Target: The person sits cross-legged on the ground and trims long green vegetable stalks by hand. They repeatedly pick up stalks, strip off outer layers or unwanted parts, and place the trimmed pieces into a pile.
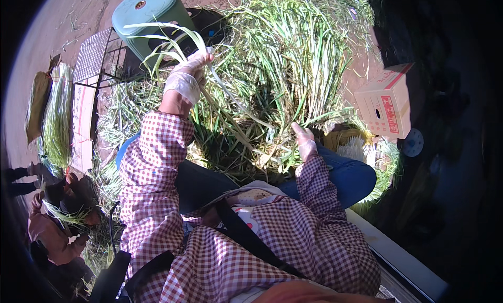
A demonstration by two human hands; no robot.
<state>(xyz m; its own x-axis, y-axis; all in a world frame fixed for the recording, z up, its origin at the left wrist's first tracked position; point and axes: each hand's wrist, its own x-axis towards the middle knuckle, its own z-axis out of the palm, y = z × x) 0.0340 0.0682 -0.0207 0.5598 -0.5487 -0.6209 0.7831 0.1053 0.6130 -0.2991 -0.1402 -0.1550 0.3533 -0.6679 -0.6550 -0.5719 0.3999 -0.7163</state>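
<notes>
My left hand (188, 77), in a thin translucent glove, is raised and closed around a few long leafy stalks (232, 98). Their pale green leaves arch over to the left, and their lower ends hang down to the right towards my lap. My right hand (304, 140), also gloved, is low beside my right thigh, its fingers pointing up over loose leaves and peelings (275, 149); whether it holds anything cannot be told. Beyond both hands lies a large heap of long green stalks (302, 55).
A green plastic stool (147, 12) stands at the upper left, near a wire-frame rack (92, 55). Bundled pale stalks (59, 118) lie farther left, above a person in orange (55, 240). A printed cardboard box (387, 100) stands right, above white-ended stalks (355, 149).
</notes>
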